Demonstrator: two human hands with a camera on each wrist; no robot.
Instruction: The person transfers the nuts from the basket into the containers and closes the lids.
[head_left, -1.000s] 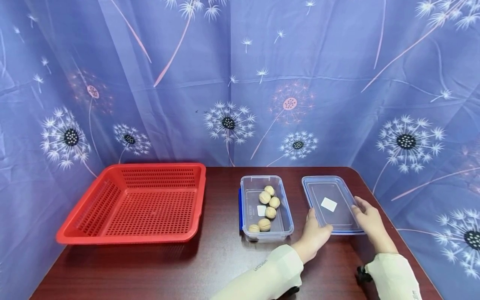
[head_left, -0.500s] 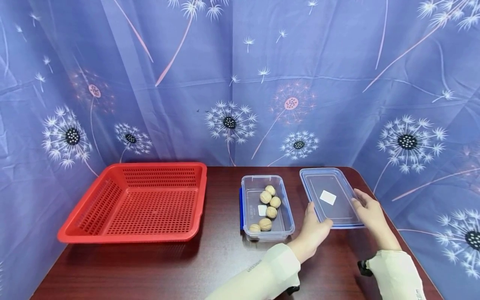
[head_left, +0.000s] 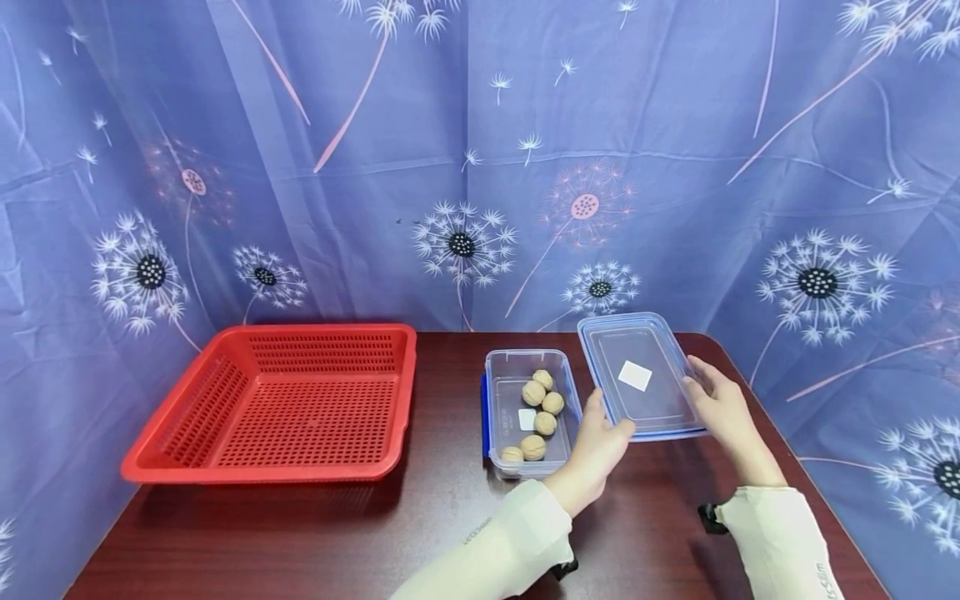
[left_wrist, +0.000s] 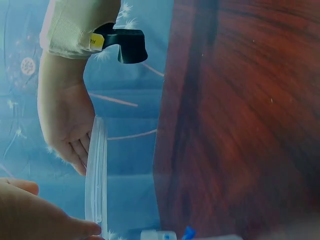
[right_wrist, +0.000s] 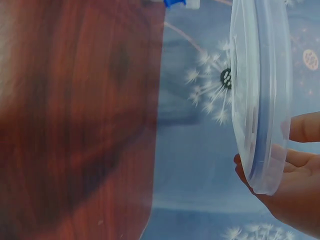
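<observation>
Clear of the table, a clear plastic lid (head_left: 656, 404) with a blue seal and a white label is held level between both hands. My left hand (head_left: 592, 454) grips its left front edge, thumb on top. On the opposite edge, my right hand (head_left: 726, 417) pinches the lid, its fingers reaching underneath in the right wrist view. Seen from the left wrist, the lid (left_wrist: 96, 175) appears edge-on. Just left of it stands a clear food container (head_left: 505, 396) with several walnuts (head_left: 533, 447) inside; the left hand overlaps its front right corner.
A red perforated plastic basket (head_left: 315, 467) sits at the left of the dark wooden table (head_left: 337, 533). A blue clip flap (head_left: 485, 417) hangs along the container's left side. Behind the table hangs a blue dandelion-print curtain (head_left: 360, 242).
Both hands have raised the lid off the table and carried it left and back, toward the container. The container, walnuts and basket stay put.
</observation>
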